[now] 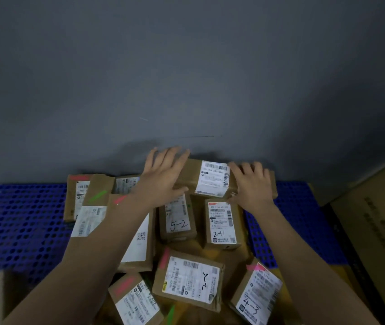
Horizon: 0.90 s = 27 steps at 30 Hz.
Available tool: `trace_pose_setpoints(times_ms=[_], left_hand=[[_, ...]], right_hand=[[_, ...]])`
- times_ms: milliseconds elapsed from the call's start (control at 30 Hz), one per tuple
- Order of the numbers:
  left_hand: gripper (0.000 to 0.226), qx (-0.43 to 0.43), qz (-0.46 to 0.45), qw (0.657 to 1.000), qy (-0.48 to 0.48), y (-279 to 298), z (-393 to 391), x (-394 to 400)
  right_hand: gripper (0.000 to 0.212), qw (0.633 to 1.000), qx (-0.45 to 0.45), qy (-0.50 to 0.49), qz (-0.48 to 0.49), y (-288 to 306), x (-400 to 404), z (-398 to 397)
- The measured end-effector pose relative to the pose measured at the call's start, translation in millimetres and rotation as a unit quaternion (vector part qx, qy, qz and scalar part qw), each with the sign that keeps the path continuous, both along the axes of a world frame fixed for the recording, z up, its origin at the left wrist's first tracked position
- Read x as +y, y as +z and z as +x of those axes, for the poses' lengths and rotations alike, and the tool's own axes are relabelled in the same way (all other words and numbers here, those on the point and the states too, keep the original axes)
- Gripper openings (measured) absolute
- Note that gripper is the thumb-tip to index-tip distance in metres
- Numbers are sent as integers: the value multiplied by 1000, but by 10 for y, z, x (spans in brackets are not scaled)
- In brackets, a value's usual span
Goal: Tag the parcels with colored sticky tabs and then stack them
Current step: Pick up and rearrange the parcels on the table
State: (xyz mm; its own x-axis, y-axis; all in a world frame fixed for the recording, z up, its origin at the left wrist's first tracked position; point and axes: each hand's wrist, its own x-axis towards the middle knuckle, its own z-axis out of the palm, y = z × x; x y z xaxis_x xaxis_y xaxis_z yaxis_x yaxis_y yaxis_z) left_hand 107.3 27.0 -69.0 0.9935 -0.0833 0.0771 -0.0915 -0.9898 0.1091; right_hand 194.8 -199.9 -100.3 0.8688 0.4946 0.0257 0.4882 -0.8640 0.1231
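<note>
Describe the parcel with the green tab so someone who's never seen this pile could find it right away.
Start at the blue perforated pallet and go to the back left corner of the parcel heap on it. There a brown parcel with a green tab lies tilted over its neighbours, left of the left hand. Nearby parcels carry pink tabs; this tab is bright green.

Both my hands lie flat, fingers spread, on the far parcel: left hand on its left end, right hand on its right. Tabbed parcels crowd the blue pallet.
</note>
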Motion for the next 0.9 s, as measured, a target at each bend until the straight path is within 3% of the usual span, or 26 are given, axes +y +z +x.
trace_pose_setpoints(times_ms=[167, 333, 467, 600, 667, 767, 900], left_hand=[[67, 28, -43, 998, 36, -168, -186, 152], [51, 56, -82, 993, 64, -297, -402, 214], [50, 55, -89, 992, 67, -356, -514, 218], [48, 9, -116, 992, 50, -427, -649, 168], [42, -12, -152, 987, 57, -441, -773, 118], [32, -32, -219, 972, 76, -463, -1083, 3], [17, -10, -299, 950, 88, -526, -1631, -128]], right_hand=[[98, 997, 45, 21, -66, -338, 299, 281], [102, 993, 76, 48, -80, -650, 659, 375], [98, 988, 133, 58, -52, -786, 752, 342], [80, 981, 177, 69, 44, -719, 677, 149], [73, 972, 153, 53, 169, -645, 612, -66], [60, 925, 124, 21, 359, -513, 485, -568], [36, 889, 139, 12, 437, -429, 329, -1329]])
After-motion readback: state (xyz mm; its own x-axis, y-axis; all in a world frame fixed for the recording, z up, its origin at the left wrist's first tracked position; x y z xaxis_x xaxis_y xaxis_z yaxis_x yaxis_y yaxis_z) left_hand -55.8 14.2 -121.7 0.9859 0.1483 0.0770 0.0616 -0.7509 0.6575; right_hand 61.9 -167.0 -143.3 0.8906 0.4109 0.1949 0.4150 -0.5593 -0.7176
